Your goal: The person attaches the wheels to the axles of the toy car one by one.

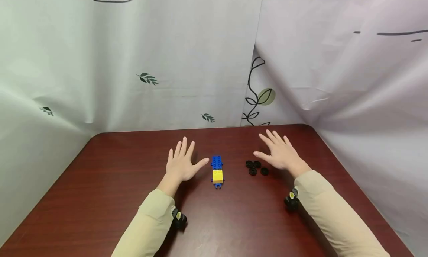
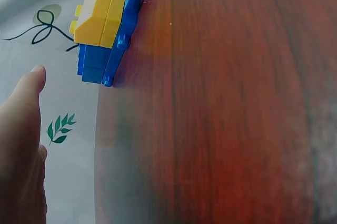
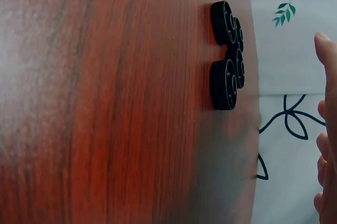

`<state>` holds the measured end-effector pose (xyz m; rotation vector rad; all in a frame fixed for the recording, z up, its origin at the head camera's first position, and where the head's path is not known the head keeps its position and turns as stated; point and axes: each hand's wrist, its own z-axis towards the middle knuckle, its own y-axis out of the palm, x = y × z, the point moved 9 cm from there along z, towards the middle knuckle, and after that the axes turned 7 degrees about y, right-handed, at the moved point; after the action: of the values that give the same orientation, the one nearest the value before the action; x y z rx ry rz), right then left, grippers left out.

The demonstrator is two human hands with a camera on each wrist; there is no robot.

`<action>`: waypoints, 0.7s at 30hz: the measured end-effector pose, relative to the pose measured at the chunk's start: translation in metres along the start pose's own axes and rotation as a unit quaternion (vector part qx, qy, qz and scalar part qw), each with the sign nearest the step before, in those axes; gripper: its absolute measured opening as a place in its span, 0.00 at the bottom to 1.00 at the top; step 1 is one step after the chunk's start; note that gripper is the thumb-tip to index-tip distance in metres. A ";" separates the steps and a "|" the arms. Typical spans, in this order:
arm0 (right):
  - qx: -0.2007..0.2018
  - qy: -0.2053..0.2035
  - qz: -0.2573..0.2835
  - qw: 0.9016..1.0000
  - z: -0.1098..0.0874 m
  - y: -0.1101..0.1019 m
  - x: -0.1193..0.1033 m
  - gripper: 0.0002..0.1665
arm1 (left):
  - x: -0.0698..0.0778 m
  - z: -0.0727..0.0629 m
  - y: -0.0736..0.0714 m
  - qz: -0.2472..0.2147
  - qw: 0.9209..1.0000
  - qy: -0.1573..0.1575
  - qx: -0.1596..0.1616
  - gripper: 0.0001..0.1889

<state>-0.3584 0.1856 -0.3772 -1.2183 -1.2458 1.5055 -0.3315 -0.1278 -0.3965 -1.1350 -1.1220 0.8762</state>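
Note:
Fingers spread, my left hand [image 1: 181, 164] is held over the table just left of a toy vehicle body [image 1: 217, 171] built of bricks. That body has a blue brick [image 1: 216, 161] at its far end, a yellow brick [image 1: 217, 176] nearer me and a blue base [image 2: 120, 50] with small side pegs and a hook. My right hand [image 1: 280, 153], also spread and holding nothing, is above the table to the right of several black toy wheels [image 1: 252, 171]. In the right wrist view the wheels [image 3: 224, 84] lie grouped on the wood.
A dark red-brown wooden table [image 1: 100, 197] carries everything. Pale curtain-like sheets [image 1: 187, 45] with leaf drawings hang behind its far edge and along the sides. Each wrist wears a small black camera, one on the left [image 1: 180, 220] and one on the right [image 1: 291, 202].

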 end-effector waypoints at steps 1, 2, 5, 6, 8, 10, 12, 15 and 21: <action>0.000 -0.001 -0.001 1.000 0.000 0.000 0.000 0.54 | 0.001 0.001 0.001 -0.002 1.000 -0.001 -0.002 0.51; 0.001 -0.001 -0.002 1.000 0.001 0.000 -0.001 0.54 | 0.001 0.002 0.002 -0.003 1.000 -0.002 -0.003 0.51; 0.003 -0.005 -0.003 1.000 0.002 0.001 -0.002 0.53 | 0.004 0.004 0.003 -0.007 1.000 -0.002 -0.003 0.51; 0.003 -0.006 -0.006 1.000 0.003 0.002 -0.003 0.53 | 0.006 0.005 0.004 -0.009 1.000 -0.001 -0.003 0.51; 0.006 -0.009 -0.009 1.000 0.004 0.002 -0.004 0.53 | 0.008 0.005 0.005 -0.009 1.000 0.001 -0.004 0.51; 0.007 -0.010 -0.011 1.000 0.003 0.003 -0.006 0.53 | 0.010 0.006 0.007 -0.011 1.000 0.002 -0.007 0.51; 0.004 -0.011 -0.012 1.000 0.003 0.005 -0.008 0.52 | 0.012 0.006 0.009 -0.012 1.000 0.003 -0.012 0.51; 0.001 -0.011 -0.015 1.000 0.001 0.007 -0.010 0.52 | 0.015 0.007 0.010 -0.016 1.000 0.004 -0.012 0.51; 0.002 -0.018 0.001 1.000 -0.002 0.012 -0.015 0.52 | 0.022 0.007 0.009 -0.027 0.999 0.015 -0.005 0.51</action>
<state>-0.3537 0.1689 -0.3864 -1.1962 -1.2651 1.5364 -0.3330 -0.1030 -0.3997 -1.1176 -1.1287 0.8092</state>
